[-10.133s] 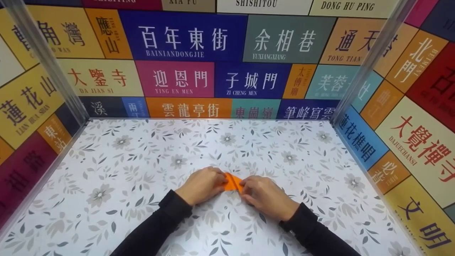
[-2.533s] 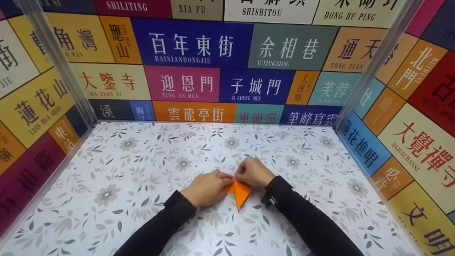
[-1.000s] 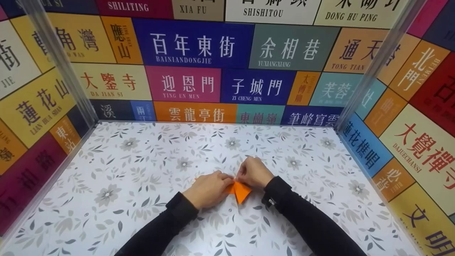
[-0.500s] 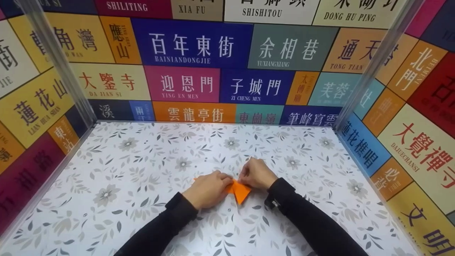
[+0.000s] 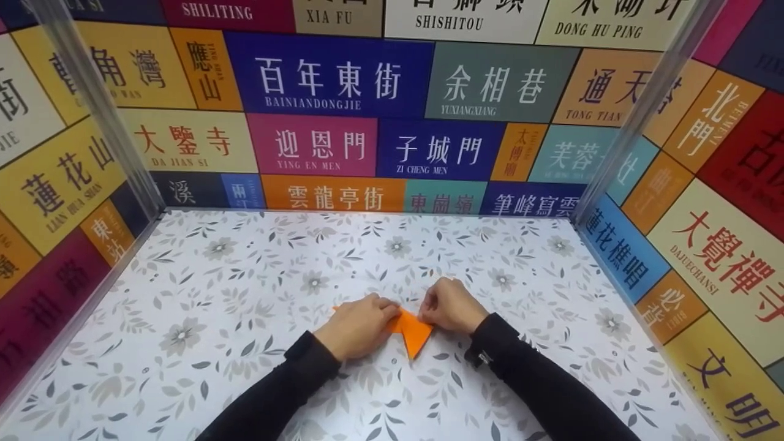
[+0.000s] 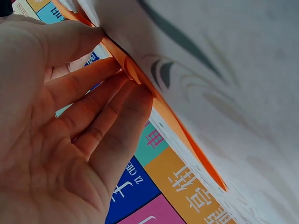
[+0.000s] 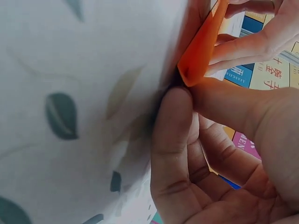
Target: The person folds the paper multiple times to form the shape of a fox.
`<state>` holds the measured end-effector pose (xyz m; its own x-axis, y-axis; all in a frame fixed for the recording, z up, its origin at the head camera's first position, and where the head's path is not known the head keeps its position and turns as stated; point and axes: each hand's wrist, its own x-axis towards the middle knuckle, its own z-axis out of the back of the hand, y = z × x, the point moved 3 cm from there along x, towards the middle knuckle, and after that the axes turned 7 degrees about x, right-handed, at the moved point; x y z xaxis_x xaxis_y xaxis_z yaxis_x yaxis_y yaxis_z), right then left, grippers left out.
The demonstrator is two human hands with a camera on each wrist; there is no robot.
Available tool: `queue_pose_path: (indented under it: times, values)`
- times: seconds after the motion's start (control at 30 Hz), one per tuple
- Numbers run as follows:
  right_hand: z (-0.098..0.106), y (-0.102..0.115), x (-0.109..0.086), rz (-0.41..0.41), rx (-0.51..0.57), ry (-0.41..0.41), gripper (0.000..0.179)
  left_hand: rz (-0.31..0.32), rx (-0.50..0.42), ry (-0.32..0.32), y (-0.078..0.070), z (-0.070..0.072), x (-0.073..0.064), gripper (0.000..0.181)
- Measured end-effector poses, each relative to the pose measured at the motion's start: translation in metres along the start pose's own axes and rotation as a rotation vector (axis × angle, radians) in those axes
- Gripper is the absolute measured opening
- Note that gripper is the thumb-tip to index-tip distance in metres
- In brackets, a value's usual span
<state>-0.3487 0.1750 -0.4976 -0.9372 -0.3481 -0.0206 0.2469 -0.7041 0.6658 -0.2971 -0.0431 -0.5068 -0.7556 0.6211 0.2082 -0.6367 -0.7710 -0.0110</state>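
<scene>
A piece of folded orange paper (image 5: 417,336) lies on the table between the hands, a triangular flap pointing toward the person. My left hand (image 5: 356,328) lies over its left part and hides it; a small orange tip shows beyond that hand. The left wrist view has the fingertips pressing along the thin orange paper (image 6: 192,147), with the thumb tip at its edge. Thumb and index finger of my right hand (image 5: 453,307) pinch the flap's right corner. Seen from the right wrist, both fingertips meet at the corner of the paper (image 7: 202,53), low over the tabletop.
The tabletop (image 5: 257,263) is white with a grey floral pattern. Colourful panels with Chinese lettering, such as a dark blue panel (image 5: 331,76), form walls at the back and both sides. A clear corner strip (image 5: 631,116) stands at the back right.
Since half a second ago, my right hand has moved slightly right and toward the person along the flap. Compared with ten seconds ago, the paper's visible shape differs. The left hand stays nearly still lately.
</scene>
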Motion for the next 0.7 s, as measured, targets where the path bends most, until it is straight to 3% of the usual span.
queue_pose_path:
  times: [0.3,0.53,0.7]
  values:
    - [0.003,-0.006,-0.013,0.01,0.004,0.001,0.011,0.018,-0.015,0.033,0.001,-0.001,0.001,0.032]
    - [0.001,-0.009,-0.018,0.025,-0.006,-0.026,0.013,0.012,-0.01,0.007,0.002,0.001,-0.001,0.03]
    - [0.001,-0.012,-0.022,0.009,0.002,-0.035,0.015,0.025,-0.028,0.034,0.0,0.0,0.0,0.034]
